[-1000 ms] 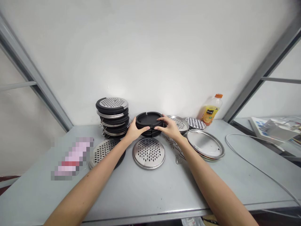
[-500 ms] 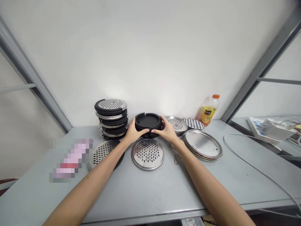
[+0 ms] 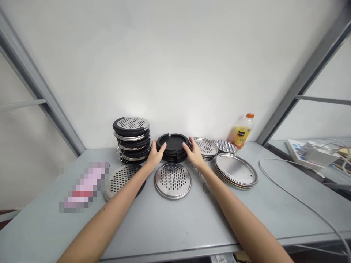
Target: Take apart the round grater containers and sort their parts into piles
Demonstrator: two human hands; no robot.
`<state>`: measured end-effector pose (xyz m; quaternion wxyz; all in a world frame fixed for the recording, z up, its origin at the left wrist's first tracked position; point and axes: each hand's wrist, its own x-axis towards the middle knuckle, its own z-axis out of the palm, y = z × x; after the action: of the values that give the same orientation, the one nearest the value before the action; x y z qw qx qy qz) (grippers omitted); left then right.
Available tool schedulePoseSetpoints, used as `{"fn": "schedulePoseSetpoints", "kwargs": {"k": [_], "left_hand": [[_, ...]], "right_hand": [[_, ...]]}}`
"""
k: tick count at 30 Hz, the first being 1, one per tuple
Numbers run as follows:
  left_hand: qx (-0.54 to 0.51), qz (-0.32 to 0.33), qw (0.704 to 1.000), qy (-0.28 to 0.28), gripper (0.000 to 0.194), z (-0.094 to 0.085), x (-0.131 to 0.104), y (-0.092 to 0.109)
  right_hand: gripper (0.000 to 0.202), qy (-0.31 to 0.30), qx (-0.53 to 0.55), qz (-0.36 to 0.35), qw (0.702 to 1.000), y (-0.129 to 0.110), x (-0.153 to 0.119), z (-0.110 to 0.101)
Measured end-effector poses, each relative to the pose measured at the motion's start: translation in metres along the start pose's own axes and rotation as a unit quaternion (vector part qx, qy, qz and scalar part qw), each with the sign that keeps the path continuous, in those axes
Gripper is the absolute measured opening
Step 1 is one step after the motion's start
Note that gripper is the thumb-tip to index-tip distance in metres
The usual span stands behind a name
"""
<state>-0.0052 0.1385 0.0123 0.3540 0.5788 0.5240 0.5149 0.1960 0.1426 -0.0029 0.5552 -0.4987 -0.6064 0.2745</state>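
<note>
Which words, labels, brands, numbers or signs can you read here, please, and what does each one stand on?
None can be read with certainty.
Orange-capped bottle: pale characters on its label's black patch, too small to read.
Packet below the table's front edge: printed label, too small and cut off.
Pink item: pixelated, unreadable.
Black round stack: no lettering visible.

Matt black trays (image 3: 173, 141), shiny perforated metal disc (image 3: 172, 180), smooth satin tabletop (image 3: 153, 226), glossy plastic bottle (image 3: 241, 136)

Both forearms (image 3: 109, 216) extend near to far, converging; left hand (image 3: 155, 157) and right hand (image 3: 195, 155) apart, loosely curved, thumbs inward.
</note>
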Motion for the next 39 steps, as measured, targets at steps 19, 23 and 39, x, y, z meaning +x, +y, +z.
{"fn": "schedulePoseSetpoints", "kwargs": {"k": [19, 23, 39], "left_hand": [[0.011, -0.036, 0.999, 0.014, 0.052, -0.002, 0.014, 0.008], [0.010, -0.036, 0.999, 0.002, 0.052, -0.005, 0.018, 0.005], [0.013, -0.093, 0.996, -0.010, 0.064, -0.009, 0.015, 0.000]], "right_hand": [[0.058, 0.007, -0.021, -0.031, 0.999, -0.001, -0.001, 0.006], [0.055, -0.003, -0.012, -0.042, 0.999, -0.001, -0.001, 0.008], [0.074, 0.016, 0.019, 0.018, 1.000, 0.010, -0.002, 0.014]]}}
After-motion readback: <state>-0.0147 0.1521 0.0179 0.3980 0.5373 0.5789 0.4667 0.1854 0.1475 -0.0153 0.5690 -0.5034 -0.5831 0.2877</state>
